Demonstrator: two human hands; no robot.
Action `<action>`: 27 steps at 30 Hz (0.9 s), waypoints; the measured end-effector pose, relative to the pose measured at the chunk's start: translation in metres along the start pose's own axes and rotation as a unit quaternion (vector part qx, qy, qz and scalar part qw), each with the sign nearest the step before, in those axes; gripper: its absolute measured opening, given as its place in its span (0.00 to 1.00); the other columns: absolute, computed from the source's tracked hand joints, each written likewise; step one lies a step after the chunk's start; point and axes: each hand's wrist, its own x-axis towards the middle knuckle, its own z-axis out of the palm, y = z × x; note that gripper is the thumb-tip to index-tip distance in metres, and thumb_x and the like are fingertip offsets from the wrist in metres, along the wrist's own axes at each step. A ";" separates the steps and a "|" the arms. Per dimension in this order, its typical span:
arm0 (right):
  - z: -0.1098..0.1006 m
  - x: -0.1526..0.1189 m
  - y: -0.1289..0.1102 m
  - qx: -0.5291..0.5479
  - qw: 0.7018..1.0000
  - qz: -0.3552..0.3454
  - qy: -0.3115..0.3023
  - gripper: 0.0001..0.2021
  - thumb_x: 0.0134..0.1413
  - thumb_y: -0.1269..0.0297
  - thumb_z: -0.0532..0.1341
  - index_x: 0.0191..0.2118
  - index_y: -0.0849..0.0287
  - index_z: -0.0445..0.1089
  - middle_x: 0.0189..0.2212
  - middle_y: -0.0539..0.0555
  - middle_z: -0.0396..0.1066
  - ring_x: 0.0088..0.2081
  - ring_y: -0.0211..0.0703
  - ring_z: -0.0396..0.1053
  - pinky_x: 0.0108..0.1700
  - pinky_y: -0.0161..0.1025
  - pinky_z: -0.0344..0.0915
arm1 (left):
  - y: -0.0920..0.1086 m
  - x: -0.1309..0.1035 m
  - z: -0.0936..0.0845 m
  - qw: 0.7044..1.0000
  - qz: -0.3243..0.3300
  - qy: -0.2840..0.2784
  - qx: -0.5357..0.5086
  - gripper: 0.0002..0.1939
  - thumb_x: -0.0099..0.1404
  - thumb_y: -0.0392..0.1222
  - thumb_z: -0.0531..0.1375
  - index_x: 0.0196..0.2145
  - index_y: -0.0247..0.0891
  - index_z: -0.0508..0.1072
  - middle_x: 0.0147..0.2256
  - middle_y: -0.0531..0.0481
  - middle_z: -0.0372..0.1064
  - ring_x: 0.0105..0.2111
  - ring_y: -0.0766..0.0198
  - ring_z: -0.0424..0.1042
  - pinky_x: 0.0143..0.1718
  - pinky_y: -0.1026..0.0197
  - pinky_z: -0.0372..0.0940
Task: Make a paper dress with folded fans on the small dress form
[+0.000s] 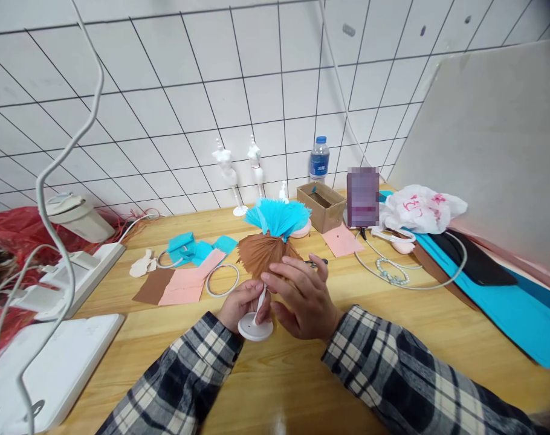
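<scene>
My left hand [243,305] is closed around the thin stem of a small white mannequin stand [255,328]. The stand is tilted, with its round base towards me. Pleated brown paper [268,251] fans out around its far part, and ruffled bright blue paper [279,216] spreads beyond that. The figure's body is hidden by the paper. My right hand [304,296] lies over the near edge of the brown paper with fingers stretched and slightly apart, seeming to touch it. Behind stand two bare white mannequins [227,172] [255,164].
Brown, pink and blue paper pieces [184,284] and a white ring [223,281] lie left. A cardboard box [323,208], water bottle [319,160] and propped phone [362,198] stand behind. Right are a plastic bag [422,208], beads [390,275] and blue sheets [497,320]. A power strip [84,284] sits left.
</scene>
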 end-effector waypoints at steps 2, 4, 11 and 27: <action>-0.001 -0.002 0.002 -0.017 0.997 0.005 0.077 0.25 0.57 0.62 0.55 0.61 0.49 0.60 0.52 0.52 0.72 0.59 0.48 0.62 0.66 0.51 0.41 | -0.001 0.000 0.000 1.000 -0.010 0.004 0.008 0.21 0.65 0.51 0.58 0.21 0.33 0.68 0.13 0.51 0.64 0.14 0.68 0.63 0.21 0.65 0.60; -0.003 -0.002 0.004 -0.032 0.994 -0.001 0.101 0.27 0.57 0.60 0.54 0.63 0.47 0.57 0.54 0.51 0.70 0.60 0.51 0.59 0.65 0.54 0.42 | 0.000 0.000 0.002 0.999 -0.026 0.007 0.023 0.21 0.64 0.52 0.59 0.22 0.33 0.67 0.14 0.51 0.64 0.15 0.68 0.63 0.21 0.65 0.60; -0.003 0.002 0.009 -0.046 0.999 -0.004 -0.008 0.30 0.57 0.60 0.55 0.66 0.52 0.54 0.57 0.55 0.69 0.62 0.55 0.58 0.65 0.57 0.34 | 0.002 0.001 0.005 0.997 -0.054 -0.013 0.060 0.21 0.60 0.54 0.63 0.23 0.33 0.68 0.14 0.50 0.67 0.13 0.69 0.62 0.21 0.64 0.59; -0.008 0.000 0.021 -0.070 0.997 -0.030 0.022 0.22 0.57 0.54 0.55 0.58 0.46 0.65 0.57 0.53 0.66 0.59 0.57 0.59 0.64 0.60 0.37 | 0.001 0.005 0.006 0.967 0.046 0.087 0.234 0.20 0.64 0.58 0.58 0.33 0.36 0.70 0.27 0.49 0.73 0.25 0.64 0.71 0.27 0.64 0.63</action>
